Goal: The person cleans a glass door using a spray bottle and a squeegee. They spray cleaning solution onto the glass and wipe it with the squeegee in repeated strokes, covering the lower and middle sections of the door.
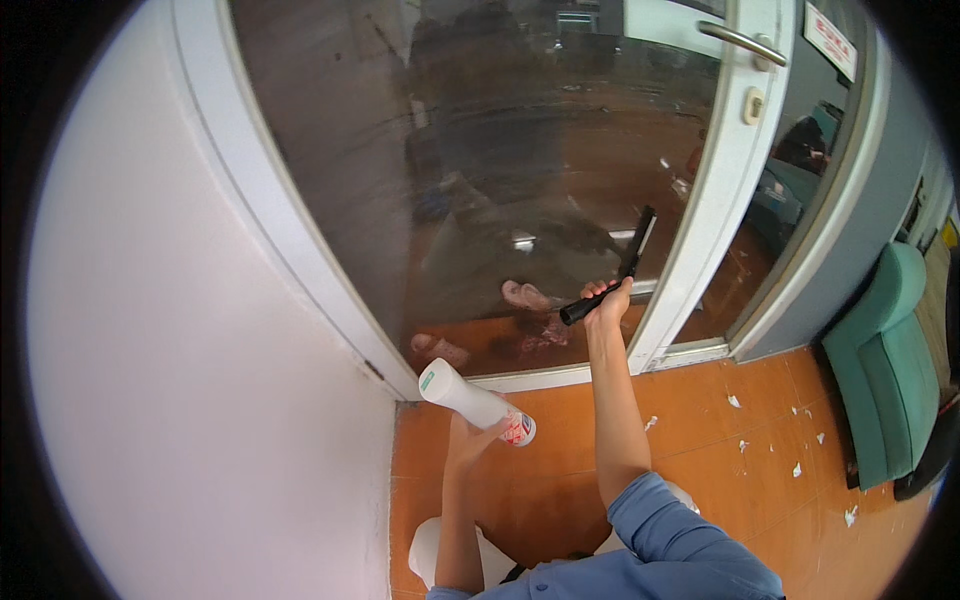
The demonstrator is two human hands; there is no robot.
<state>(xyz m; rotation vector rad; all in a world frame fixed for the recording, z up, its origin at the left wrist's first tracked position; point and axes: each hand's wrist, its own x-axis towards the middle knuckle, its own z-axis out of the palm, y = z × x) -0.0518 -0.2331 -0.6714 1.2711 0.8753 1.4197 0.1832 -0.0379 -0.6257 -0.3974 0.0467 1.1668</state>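
Observation:
My right hand [611, 300] is closed around the black handle of a squeegee [637, 247], whose blade stands near the lower right of the glass pane [487, 187]; whether it touches the glass I cannot tell. My left hand [472, 442] grips a white plastic bottle [469, 397] with red print, tilted, its broad white end toward the upper left. The bottle is in front of the lower left corner of the white-framed glass door [705, 217]. Streaks and blurred reflections show on the pane. Pink slippers [525, 295] are visible in or through the glass.
A white wall [225, 390] rises close on the left. Scraps of white paper [796, 469] lie on the orange tiled floor [697, 465]. At the right stands a green upholstered chair [885, 375]. The door has a metal lever handle [742, 43] at the upper right.

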